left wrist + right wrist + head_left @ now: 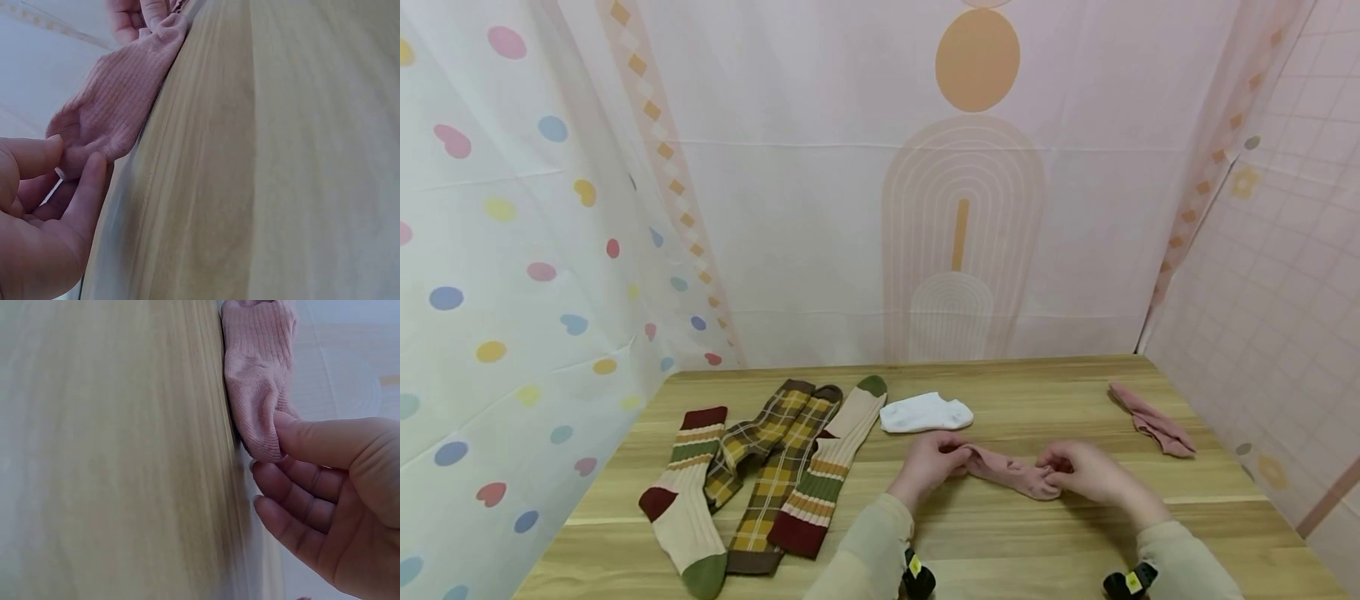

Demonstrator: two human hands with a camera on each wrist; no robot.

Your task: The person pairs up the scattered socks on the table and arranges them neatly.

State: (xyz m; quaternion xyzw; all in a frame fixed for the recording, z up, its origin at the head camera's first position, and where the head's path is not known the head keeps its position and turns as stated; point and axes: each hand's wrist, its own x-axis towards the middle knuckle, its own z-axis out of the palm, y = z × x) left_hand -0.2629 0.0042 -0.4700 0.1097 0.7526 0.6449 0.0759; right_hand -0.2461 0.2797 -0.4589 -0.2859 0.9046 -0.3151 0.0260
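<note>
A ribbed pink sock (1011,473) stretches between both hands, low over the wooden table. My left hand (931,463) pinches one end of it between thumb and fingers, as the left wrist view shows with the sock (119,103) running away from the fingertips. At the other end, my right hand (1086,473) pinches the sock's rounded tip (262,440) between thumb and fingers. A second pink sock (1152,422) lies slightly crumpled to the right of the right hand. Just beyond the left hand lies a white ankle sock (925,413).
On the left of the table (1000,554) lie two cream socks with striped cuffs, one at the far left (688,508) and one farther right (842,450). Brown-yellow plaid socks (778,500) lie between them, partly overlapped. Patterned curtains (805,250) hang behind the table.
</note>
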